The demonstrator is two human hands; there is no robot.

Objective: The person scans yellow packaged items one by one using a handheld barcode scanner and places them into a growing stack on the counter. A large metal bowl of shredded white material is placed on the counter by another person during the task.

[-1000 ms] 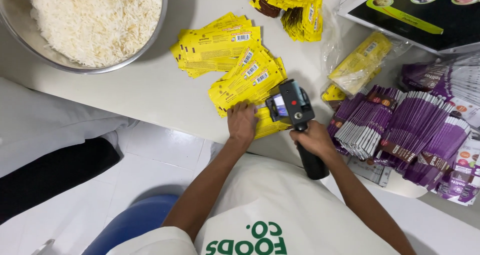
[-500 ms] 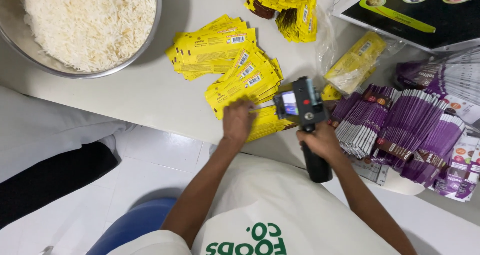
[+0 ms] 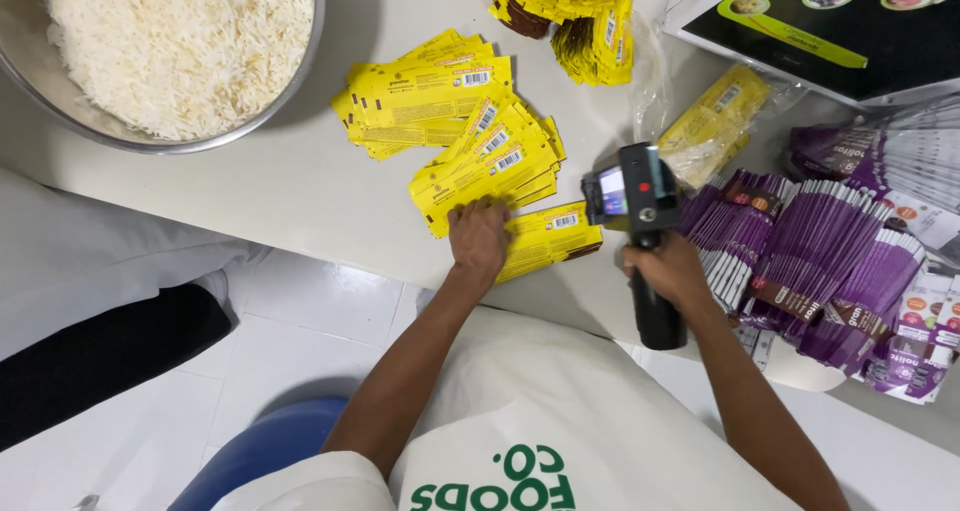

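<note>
Left hand (image 3: 478,236) lies flat, fingers spread, pressing a yellow packet (image 3: 545,239) at the near edge of the surface (image 3: 300,186). Right hand (image 3: 668,271) is wrapped tight round the black handle of a handheld printer (image 3: 632,196), held just right of that packet, screen facing up, head not touching it.

To do this step well, I'd judge: keep the packet pinned flat w/ the left hand, fingers clear of the print spot, bring the printer head square to the packet & sweep at even speed so the mark doesn't smear.

Just beyond the left hand, a fanned pile of yellow packets (image 3: 470,121) sits mid-surface. More yellow packets (image 3: 565,11) lie at the far edge. Purple packets (image 3: 800,261) fan out toward the right edge. Metal bowl of rice (image 3: 180,46) at the far left corner. Dark box w/ green lid art (image 3: 800,31) at the far right corner.
</note>
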